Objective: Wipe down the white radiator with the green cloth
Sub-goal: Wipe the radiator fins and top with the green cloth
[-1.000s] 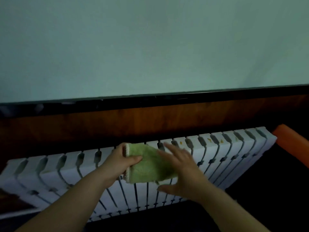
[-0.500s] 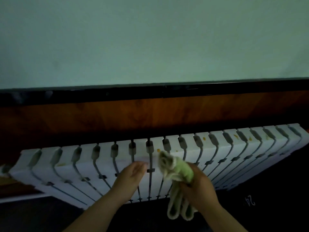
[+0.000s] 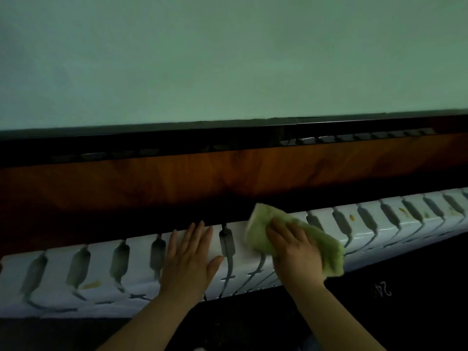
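Observation:
The white radiator (image 3: 101, 269) runs from lower left to upper right below a wooden panel, with several ribbed sections and dark slots. Orange-yellow stains show on its top, one at the left (image 3: 91, 285) and some at the right (image 3: 352, 217). My left hand (image 3: 188, 257) lies flat on the radiator's top near the middle, fingers straight. Just to its right my right hand (image 3: 296, 247) presses the crumpled green cloth (image 3: 263, 229) against the radiator top, fingers spread over it. The cloth sticks out beyond the hand on both sides.
A brown wooden panel (image 3: 228, 178) with a dark ledge above it stands behind the radiator, under a pale green wall (image 3: 228, 59). The floor below is dark, with a faint white marking (image 3: 381, 291) at the lower right.
My right hand took the cloth from a hanging bunch and brought it up onto the radiator top. My left hand let go of the cloth earlier and now lies flat on the radiator.

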### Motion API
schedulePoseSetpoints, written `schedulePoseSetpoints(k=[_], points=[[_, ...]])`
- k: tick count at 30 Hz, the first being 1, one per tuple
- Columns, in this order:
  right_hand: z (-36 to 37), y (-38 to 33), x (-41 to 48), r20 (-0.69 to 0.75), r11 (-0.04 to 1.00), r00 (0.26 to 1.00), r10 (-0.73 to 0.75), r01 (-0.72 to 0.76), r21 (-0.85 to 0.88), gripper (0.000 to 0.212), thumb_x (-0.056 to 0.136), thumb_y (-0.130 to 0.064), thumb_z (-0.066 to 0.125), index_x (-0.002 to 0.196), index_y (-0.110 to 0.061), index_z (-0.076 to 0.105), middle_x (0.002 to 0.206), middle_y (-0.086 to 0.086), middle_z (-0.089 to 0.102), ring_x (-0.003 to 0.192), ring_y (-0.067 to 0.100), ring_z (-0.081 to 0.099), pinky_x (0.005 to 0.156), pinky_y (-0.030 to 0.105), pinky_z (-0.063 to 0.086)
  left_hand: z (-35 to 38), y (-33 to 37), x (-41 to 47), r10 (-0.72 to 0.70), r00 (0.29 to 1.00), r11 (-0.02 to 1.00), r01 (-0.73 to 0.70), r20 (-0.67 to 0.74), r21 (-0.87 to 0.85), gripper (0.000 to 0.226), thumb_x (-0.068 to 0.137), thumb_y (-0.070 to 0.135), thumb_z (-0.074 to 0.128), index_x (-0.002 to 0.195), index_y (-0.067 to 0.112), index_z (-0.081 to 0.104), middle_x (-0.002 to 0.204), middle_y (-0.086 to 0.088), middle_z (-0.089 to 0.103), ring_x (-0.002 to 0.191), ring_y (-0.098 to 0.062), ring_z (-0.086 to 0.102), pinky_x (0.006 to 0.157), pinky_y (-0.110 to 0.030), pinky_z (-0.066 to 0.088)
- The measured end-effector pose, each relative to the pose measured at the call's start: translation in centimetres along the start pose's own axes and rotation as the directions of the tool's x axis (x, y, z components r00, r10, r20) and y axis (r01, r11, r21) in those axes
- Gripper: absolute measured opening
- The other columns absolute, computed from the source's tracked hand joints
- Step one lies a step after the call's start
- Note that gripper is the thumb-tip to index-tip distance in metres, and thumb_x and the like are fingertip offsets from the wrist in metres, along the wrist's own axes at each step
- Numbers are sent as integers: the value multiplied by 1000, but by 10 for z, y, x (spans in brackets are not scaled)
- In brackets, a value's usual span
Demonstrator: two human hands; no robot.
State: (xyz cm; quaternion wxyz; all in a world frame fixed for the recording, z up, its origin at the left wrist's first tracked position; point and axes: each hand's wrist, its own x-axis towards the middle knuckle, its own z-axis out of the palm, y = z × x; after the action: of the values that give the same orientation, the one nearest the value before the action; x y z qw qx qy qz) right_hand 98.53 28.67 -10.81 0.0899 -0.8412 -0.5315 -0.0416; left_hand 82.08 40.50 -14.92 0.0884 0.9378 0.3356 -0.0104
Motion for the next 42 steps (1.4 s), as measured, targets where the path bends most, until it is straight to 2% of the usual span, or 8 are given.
schedulePoseSetpoints(k=[4, 10, 19, 22, 26, 31, 34, 42], points=[[3, 12, -37, -85, 995, 991, -102, 102, -7, 47, 59, -15, 35, 86, -16, 75, 95, 0, 72, 80, 23, 42, 52, 28, 49, 1, -3, 0, 24, 999, 999, -23, 41, -26, 63, 96, 52, 3, 121, 10, 43, 117, -15, 64, 116, -22, 40, 112, -38, 1], [-4, 23, 18, -85, 992, 994, -64, 54, -117, 44, 59, -14, 34, 74, -21, 74, 88, -2, 73, 57, 26, 57, 51, 24, 45, 1, 5, 4, -7, 1000, 995, 8, -17, 100, 81, 97, 49, 2, 105, 3, 68, 109, -16, 67, 98, -32, 66, 109, -36, 5], [-10, 56, -30, -242, 974, 944, -224, 207, -95, 42, 56, -7, 46, 83, -21, 75, 94, -4, 72, 74, 19, 40, 51, 20, 45, -19, 22, 4, -67, 997, 990, 71, -35, 121, 57, 97, 42, 22, 127, 3, 52, 134, -19, 49, 123, -31, 50, 109, -28, -10], [-44, 110, -20, -300, 1000, 954, 14, -22, -22, 58, 40, 9, 72, 96, -7, 71, 99, 10, 71, 72, 35, 59, 50, 32, 49, -27, 58, 17, -82, 993, 997, 83, -84, 8, 52, 91, 39, 33, 126, 6, 53, 134, -17, 50, 123, -31, 50, 102, -39, 10], [-66, 196, -26, -286, 935, 891, 353, -348, 70, 53, 58, 10, 64, 110, 3, 62, 111, 21, 64, 83, 47, 56, 69, 47, 48, -28, 138, 45, 155, 988, 986, -155, 3, -67, 67, 94, 54, 12, 110, 11, 61, 109, -10, 67, 99, -27, 66, 94, -38, 24], [-69, 298, -56, -151, 667, 654, 742, -742, 68, 52, 85, -2, 50, 136, -9, 39, 140, 10, 43, 117, 35, 35, 92, 36, 29, -25, 246, 97, 302, 951, 953, -298, 61, -58, 92, 74, 75, 27, 134, 7, 44, 138, -14, 46, 124, -27, 48, 104, -35, 12], [-74, 352, -61, -147, 622, 612, 777, -783, 23, 51, 89, -5, 47, 138, -9, 36, 141, 10, 40, 116, 34, 34, 87, 37, 32, -16, 270, 126, 253, 957, 965, -261, 142, 34, 111, 70, 79, 44, 147, 17, -6, 156, -3, -3, 143, -19, 5, 114, -36, -6], [-83, 447, 0, -158, 594, 600, 784, -800, -88, 49, 91, -7, 44, 138, -13, 33, 142, 9, 36, 120, 35, 32, 94, 41, 33, 0, 265, 148, 141, 967, 969, -178, 210, 169, 116, 61, 83, 49, 147, 22, 0, 152, 8, 21, 133, -10, 31, 107, -22, 25]])
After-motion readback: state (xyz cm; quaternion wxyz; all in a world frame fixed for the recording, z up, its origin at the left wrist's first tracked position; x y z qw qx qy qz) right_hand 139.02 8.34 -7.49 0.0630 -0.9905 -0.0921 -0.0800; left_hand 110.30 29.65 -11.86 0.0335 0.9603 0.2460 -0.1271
